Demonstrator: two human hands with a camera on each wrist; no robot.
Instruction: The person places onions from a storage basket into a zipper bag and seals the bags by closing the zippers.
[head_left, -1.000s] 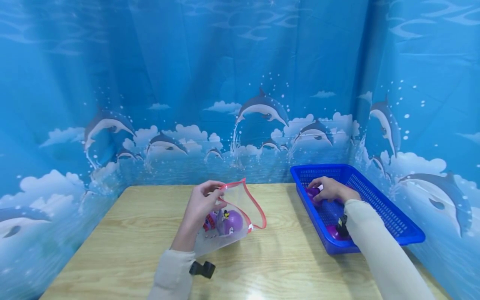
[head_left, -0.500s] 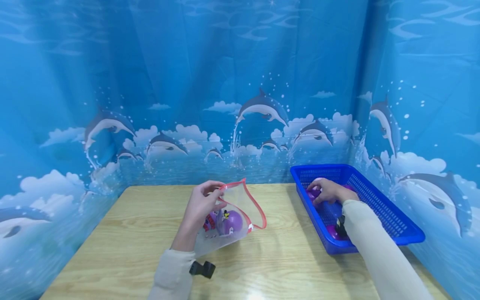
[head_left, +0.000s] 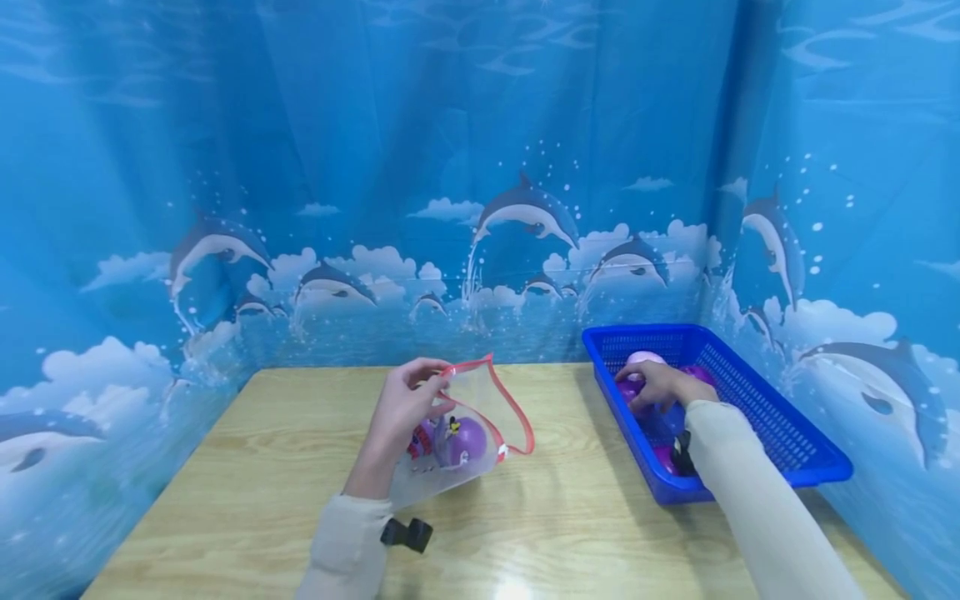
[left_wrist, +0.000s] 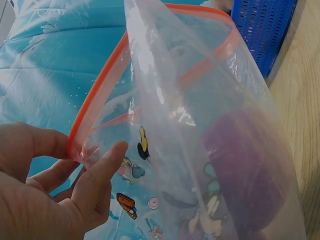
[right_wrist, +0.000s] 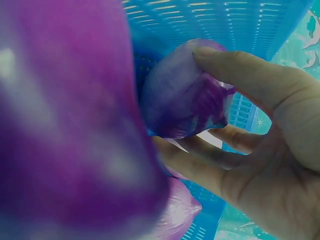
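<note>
My left hand point(head_left: 408, 404) pinches the red-edged mouth of a clear plastic bag point(left_wrist: 175, 145) printed with cartoon figures. Inside the bag, purple round things point(head_left: 467, 442) show through the plastic. Over at the blue basket point(head_left: 787, 433), my right hand point(head_left: 660, 385) reaches in and grips a glossy purple onion point(right_wrist: 182, 95), thumb on top and fingers underneath. A pale pink onion point(head_left: 645, 358) with a pointed tip lies just beyond the fingers. Another dark purple one point(head_left: 701, 375) sits behind the hand, and a magenta one point(head_left: 666, 458) is partly hidden by the wrist.
The basket stands at the right of the wooden table point(head_left: 300, 450), with perforated walls and a raised rim. Behind and at the sides hangs a blue curtain point(head_left: 375, 167) with printed dolphins.
My right hand has shifted slightly within the basket, and the pink and dark purple onions behind it have come into view. The left hand and bag have stayed nearly still.
</note>
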